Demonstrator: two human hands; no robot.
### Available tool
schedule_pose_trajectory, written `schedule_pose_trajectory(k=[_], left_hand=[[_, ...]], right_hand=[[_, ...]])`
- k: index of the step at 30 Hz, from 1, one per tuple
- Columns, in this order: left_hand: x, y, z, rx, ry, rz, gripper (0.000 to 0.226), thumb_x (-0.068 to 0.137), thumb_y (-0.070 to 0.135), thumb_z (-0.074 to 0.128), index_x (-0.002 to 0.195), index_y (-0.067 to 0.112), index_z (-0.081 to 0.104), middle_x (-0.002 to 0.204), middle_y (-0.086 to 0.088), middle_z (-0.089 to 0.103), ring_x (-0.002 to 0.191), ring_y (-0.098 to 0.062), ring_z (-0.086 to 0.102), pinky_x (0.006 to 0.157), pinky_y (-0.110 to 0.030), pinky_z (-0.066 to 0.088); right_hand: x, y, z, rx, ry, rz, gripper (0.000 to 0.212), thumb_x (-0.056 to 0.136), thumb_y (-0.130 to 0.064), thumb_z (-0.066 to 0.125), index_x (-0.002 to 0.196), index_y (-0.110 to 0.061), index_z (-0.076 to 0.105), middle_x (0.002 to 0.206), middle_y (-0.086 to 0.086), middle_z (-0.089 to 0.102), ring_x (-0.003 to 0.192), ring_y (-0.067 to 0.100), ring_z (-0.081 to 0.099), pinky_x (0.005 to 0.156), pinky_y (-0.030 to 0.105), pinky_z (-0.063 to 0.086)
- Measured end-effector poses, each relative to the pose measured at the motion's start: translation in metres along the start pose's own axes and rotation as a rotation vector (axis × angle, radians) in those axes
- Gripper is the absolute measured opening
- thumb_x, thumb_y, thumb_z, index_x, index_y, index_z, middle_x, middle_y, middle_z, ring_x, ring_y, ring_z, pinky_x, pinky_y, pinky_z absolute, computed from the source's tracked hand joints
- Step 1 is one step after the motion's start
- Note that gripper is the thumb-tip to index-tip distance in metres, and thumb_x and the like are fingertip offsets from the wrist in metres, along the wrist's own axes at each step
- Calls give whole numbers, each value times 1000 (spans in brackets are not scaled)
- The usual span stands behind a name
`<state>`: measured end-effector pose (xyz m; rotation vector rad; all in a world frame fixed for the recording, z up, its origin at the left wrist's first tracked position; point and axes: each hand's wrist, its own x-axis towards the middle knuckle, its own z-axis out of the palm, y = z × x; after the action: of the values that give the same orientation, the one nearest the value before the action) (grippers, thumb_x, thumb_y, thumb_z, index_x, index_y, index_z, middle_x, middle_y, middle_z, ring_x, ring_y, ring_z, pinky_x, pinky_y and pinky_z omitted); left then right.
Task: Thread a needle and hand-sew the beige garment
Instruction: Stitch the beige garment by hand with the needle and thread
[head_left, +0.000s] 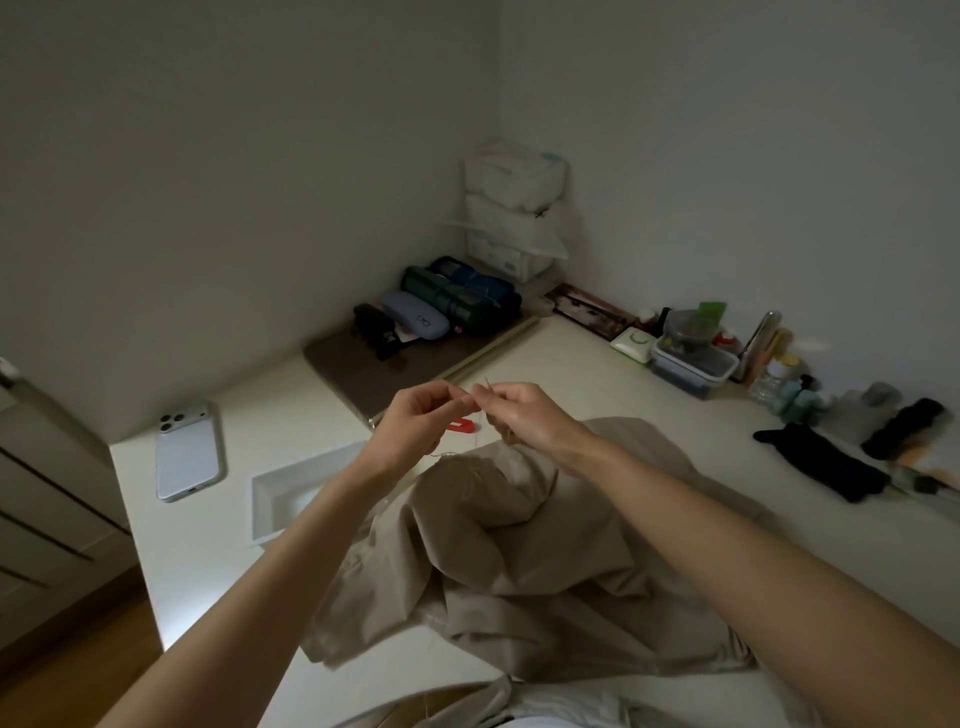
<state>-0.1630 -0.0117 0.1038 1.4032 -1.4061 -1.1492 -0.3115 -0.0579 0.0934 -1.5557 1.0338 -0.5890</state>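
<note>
The beige garment (519, 561) lies crumpled on the white table in front of me. Both hands are raised above its far edge, fingertips almost meeting. My right hand (524, 415) pinches a thin needle (488, 387) that points upward. My left hand (421, 421) pinches what looks like the thread end right beside the needle's tip; the thread itself is too fine to see clearly. A faint strand hangs down toward the cloth.
A small red object (461, 426) lies behind my hands. A white phone (188, 452) rests at the left, near a recessed tray (291, 493). Cases (415, 317), stacked boxes (514, 208), containers (693, 358) and dark cloth items (821, 462) line the walls.
</note>
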Motion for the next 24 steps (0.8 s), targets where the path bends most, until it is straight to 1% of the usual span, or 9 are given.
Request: schedule_pose_trajectory(k=[3,6,8,9,13,16,19,22,24], left_hand=[[-1,-2,-1,2,12,-12,18,98,14,50,89,4,62,49,14,57,41,-1,37,44,-14,26],[-1,-5,-2,3,31,-26,18,98,14,49,86,8,61,48,14,57,43,-3,30,43,-14,27],[0,-7,-2,4,36,-32,18,98,14,49,86,7,61,49,13,58,42,-3,30,43,-14,27],[1,-7,-1,4,36,-39,18,98,14,49,86,7,61,49,13,58,42,-3,31,44,-15,27],[1,-8,-2,-57,27,-69,18,98,13,48,89,4,60,50,8,56,44,-6,31,47,-20,23],[0,-7,-3,-125,47,-50,20,99,14,47,86,6,60,55,0,39,46,-7,32,48,-19,24],[-1,0,-2,-250,58,-9,23,99,10,44,81,6,57,63,-6,28,53,-13,26,48,-14,38],[-3,7,0,-351,47,33,25,99,2,39,79,4,54,63,-6,32,53,-12,29,51,-13,44],[-4,10,1,-396,36,58,24,98,0,38,81,4,54,62,-4,36,53,-11,34,53,-15,46]], right_hand=[[1,6,-3,6,-9,3,51,95,-36,51,110,11,60,50,-9,39,51,6,33,59,23,34],[-1,9,-6,19,-63,4,61,87,-45,56,108,12,61,49,-10,38,49,6,31,58,23,33],[-3,9,-6,3,-89,-1,49,87,-42,57,103,3,66,47,-13,48,48,3,35,52,16,32],[-3,10,-6,-1,-84,-4,41,90,-39,57,101,-1,67,48,-14,50,49,2,38,53,15,33],[4,18,-12,50,58,44,24,96,-31,52,87,-13,65,55,-7,37,54,8,33,58,22,32],[7,28,-19,24,153,107,23,98,-27,51,84,-13,62,58,-3,36,52,9,31,50,20,29],[10,43,-26,-20,215,188,24,98,-27,50,80,-14,60,56,-3,35,49,9,29,45,19,27],[17,59,-28,-23,268,257,25,95,-24,54,72,-15,58,57,-1,40,50,12,33,50,24,29],[22,67,-29,-113,294,324,25,91,-22,55,67,-13,57,63,2,47,56,14,39,55,27,33]])
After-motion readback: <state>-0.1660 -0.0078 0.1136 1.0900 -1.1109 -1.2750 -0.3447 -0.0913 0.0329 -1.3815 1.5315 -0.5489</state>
